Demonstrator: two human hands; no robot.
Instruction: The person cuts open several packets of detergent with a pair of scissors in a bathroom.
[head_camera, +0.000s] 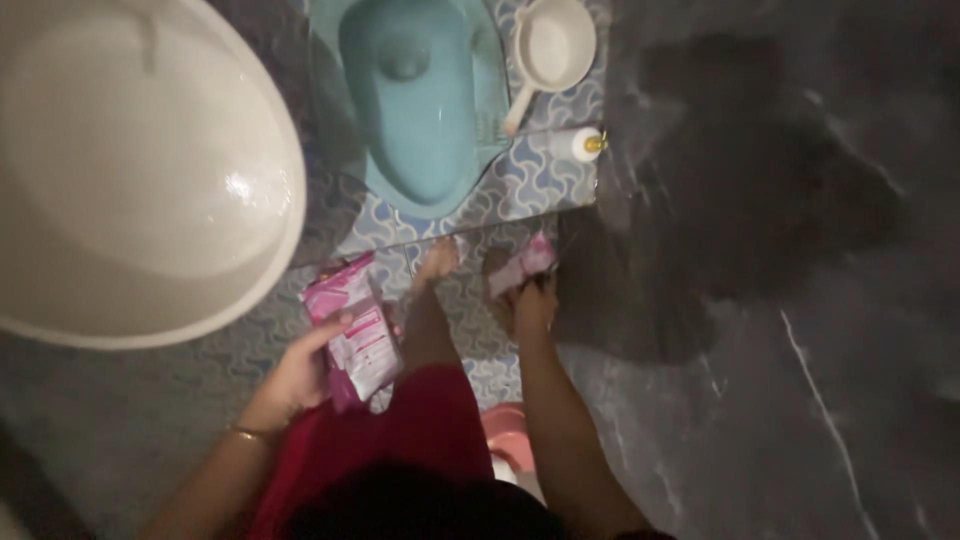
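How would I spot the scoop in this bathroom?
Start at the blue squat toilet set in the patterned tiles at the top. Just to its right lies the scoop: a white round cup with a straight handle, far smaller than the big white basin on the left.

A flat pink packet with white panels on its face is lying in the left hand, gripped along its lower left edge and tilting over the patterned blue floor tiles, its top corner pointing toward the large white basin. A smaller pink and white sachet is sticking up from the fingers of the right hand, close to the edge of the raised tiled step and well apart from the bigger packet. Both are blurring in the dim light, so their print cannot be made out.
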